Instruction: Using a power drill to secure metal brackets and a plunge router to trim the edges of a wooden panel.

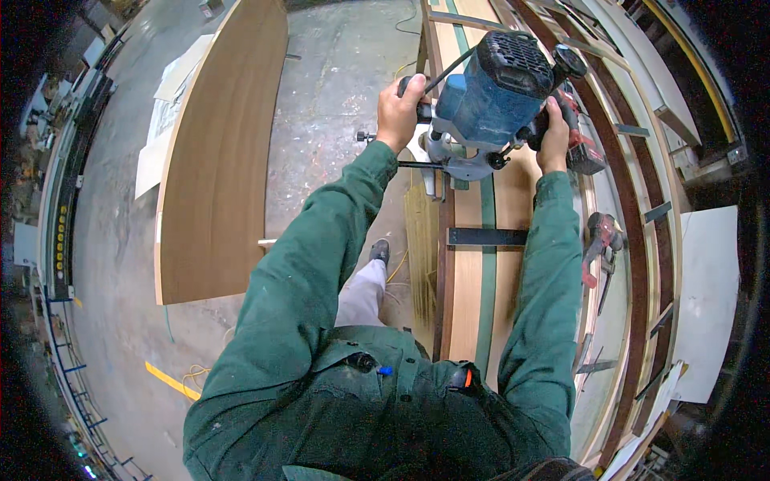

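A blue plunge router [499, 94] with a black vented top stands over the left edge of a long wooden workpiece [465, 313]. Around its left side handle my left hand [399, 112] is closed, the thumb on top. My right hand [553, 140] wraps the opposite handle, its fingers partly hidden behind the knob. A black cord runs up from the tool beside my left thumb. The metal base and a guide rod [420, 165] reach past the workpiece edge. The bit is hidden under the base. A dark flat strip [487, 237] crosses the workpiece nearer to me.
A large brown panel [220, 160] stands to the left, with pale sheets [164, 112] behind it. Right of the workpiece lie a red cordless tool [601, 240] and another battery tool [585, 148] beside long frames [638, 280]. Yellow cord [399, 268] lies on the floor near my foot.
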The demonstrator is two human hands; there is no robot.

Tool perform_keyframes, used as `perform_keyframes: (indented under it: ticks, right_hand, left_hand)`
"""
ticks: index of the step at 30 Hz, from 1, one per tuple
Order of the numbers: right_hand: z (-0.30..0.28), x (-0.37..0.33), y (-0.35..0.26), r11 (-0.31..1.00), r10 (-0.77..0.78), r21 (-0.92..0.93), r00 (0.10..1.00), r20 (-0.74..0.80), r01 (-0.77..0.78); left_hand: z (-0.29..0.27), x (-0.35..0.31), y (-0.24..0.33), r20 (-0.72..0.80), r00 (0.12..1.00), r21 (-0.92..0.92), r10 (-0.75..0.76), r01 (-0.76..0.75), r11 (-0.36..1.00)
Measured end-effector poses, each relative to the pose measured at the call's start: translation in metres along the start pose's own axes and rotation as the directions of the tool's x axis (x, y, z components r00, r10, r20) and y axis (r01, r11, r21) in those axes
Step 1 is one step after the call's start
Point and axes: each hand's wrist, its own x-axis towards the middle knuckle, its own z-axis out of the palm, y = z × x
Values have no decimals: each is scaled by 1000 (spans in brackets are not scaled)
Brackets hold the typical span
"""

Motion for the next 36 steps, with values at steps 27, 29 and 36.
perform_keyframes:
  ticks: [27,29,36]
  right_hand:
    - [-22,-48,-13,994,50,97,995,87,-58]
    - [-29,-49,-11,996,32,83,997,69,-38]
    - [-35,-59,-12,999,27,42,999,35,-28]
  left_hand:
    - [-5,-53,17,-9,1000,13,1,-1,1000]
    - [-2,-58,20,3,1000,28,3,-3,1000]
    - [-3,-72,28,2,1000,48,27,-27,998]
